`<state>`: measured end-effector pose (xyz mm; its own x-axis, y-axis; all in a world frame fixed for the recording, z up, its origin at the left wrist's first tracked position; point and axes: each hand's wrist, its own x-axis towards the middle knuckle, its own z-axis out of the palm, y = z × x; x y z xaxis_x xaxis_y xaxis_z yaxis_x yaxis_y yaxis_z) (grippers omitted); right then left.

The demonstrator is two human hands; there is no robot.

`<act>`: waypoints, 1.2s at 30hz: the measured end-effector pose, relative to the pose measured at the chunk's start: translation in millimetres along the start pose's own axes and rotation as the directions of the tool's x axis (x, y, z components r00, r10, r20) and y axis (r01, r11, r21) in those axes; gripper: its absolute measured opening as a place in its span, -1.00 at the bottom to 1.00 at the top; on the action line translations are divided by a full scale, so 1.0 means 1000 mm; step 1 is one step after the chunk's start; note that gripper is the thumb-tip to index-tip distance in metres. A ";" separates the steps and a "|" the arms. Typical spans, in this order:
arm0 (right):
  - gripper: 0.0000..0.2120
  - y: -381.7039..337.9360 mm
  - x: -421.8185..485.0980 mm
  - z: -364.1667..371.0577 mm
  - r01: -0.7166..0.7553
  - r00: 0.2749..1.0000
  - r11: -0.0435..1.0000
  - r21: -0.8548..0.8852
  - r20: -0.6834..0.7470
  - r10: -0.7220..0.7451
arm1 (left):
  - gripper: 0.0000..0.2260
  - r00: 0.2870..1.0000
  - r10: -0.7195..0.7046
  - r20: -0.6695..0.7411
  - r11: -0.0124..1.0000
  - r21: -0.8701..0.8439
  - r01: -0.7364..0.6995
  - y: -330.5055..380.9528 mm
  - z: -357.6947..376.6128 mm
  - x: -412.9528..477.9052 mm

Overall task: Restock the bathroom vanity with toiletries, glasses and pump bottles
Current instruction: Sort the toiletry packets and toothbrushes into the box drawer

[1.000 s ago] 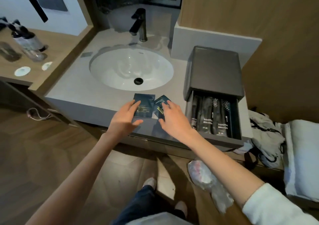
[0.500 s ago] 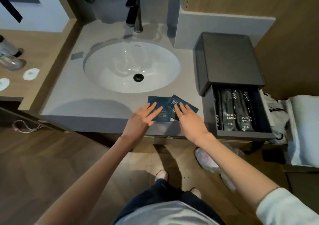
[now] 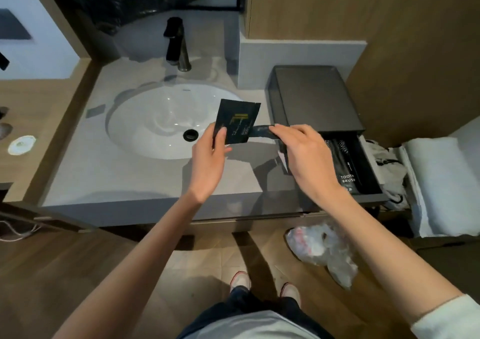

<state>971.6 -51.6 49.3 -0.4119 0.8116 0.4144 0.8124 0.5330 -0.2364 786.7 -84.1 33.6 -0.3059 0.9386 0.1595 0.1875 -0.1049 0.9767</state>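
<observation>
From the head camera, I am holding a dark packet [image 3: 237, 120] up in my left hand [image 3: 207, 162], pinching its lower left corner between thumb and fingers [image 3: 220, 136] so that it is standing nearly upright above the near rim of the sink [image 3: 155, 120]. My right hand [image 3: 304, 157] is curling its fingers over a second packet [image 3: 262, 131], which is showing mostly edge-on and bending a little. It is meeting the lower right edge of the first one, though I cannot tell whether they are touching or only overlapping in my view. Both packets are hanging in the air over the counter [image 3: 117, 177], just left of the open drawer [image 3: 363, 197], where toothbrush packs [image 3: 346, 162] are lying side by side under the grey box [image 3: 314, 97]. I am judging these packets to be very light, thin and floppy, with a smooth film skin that is probably slippery. A corner pinch is therefore letting them droop and twist, and a loose grip is risking a slide into the basin. I am thinking the safer hold is a flat pinch across the middle of a short edge, thumb on one face and two fingers on the other. Nothing here looks fragile, but hard squeezing is likely to crease the film, so I am planning on light pressure and laying them flat into the drawer beside the toothbrush packs.
</observation>
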 end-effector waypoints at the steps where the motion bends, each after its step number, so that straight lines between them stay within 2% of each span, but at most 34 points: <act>1: -0.55 0.010 -0.003 -0.007 -0.015 0.999 1.000 0.003 -0.042 0.015 | -0.81 1.000 0.013 0.011 1.000 -0.015 -0.012 0.004 0.005 0.001; 5: -0.63 0.050 -0.027 -0.029 -0.187 0.981 0.981 0.060 -0.048 0.190 | -0.88 0.999 -0.016 0.028 0.999 -0.050 0.017 0.013 0.033 0.006; 8: -0.63 0.080 -0.051 -0.035 -0.306 0.951 0.937 0.169 0.010 0.309 | -0.93 0.997 -0.024 0.079 0.998 0.067 0.019 0.012 0.056 0.005; 12: -0.63 0.114 -0.075 -0.040 -0.381 0.924 0.902 0.203 0.110 0.366 | -0.83 0.976 -0.075 0.204 0.969 0.247 0.023 0.004 0.085 0.006; 14: -0.62 0.128 -0.080 -0.042 -0.395 0.917 0.899 0.188 0.147 0.372 | -0.74 0.950 -0.109 0.293 0.938 0.346 0.001 -0.001 0.098 0.009; 17: -0.63 0.147 -0.081 -0.045 -0.404 0.911 0.898 0.175 0.166 0.378 | -0.72 0.904 -0.149 0.401 0.896 0.441 -0.049 -0.002 0.118 0.012; 21: -0.66 0.160 -0.073 -0.044 -0.397 0.908 0.912 0.103 0.187 0.374 | -0.69 0.864 -0.187 0.467 0.814 0.567 -0.131 0.003 0.145 0.014; 25: -0.58 0.166 -0.063 -0.044 -0.321 0.910 0.947 -0.003 0.278 0.309 | -0.68 0.881 -0.152 0.448 0.727 0.655 -0.207 0.004 0.164 0.016; 29: -0.45 0.165 -0.063 -0.048 -0.153 0.889 0.975 -0.160 0.408 0.206 | -0.62 0.912 0.024 0.409 0.553 0.755 -0.353 0.004 0.171 0.000; 32: -0.39 0.166 -0.066 -0.050 -0.041 0.886 0.972 -0.233 0.441 0.143 | -0.66 0.854 0.126 0.504 0.461 0.733 -0.500 0.011 0.169 -0.022; 34: -0.43 0.165 -0.070 -0.051 -0.045 0.887 0.975 -0.218 0.440 0.139 | -0.65 0.816 0.088 0.571 0.435 0.715 -0.548 0.010 0.167 -0.037; 36: -0.57 0.160 -0.073 -0.051 -0.082 0.878 0.980 -0.183 0.452 0.158 | -0.59 0.803 -0.007 0.596 0.387 0.742 -0.548 0.005 0.167 -0.044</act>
<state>1152.9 -37.6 25.7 -0.4196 0.9049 -0.0708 0.9053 0.4116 -0.1047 957.1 -71.2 7.6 0.3096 0.9502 0.0355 0.9326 -0.3108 0.1834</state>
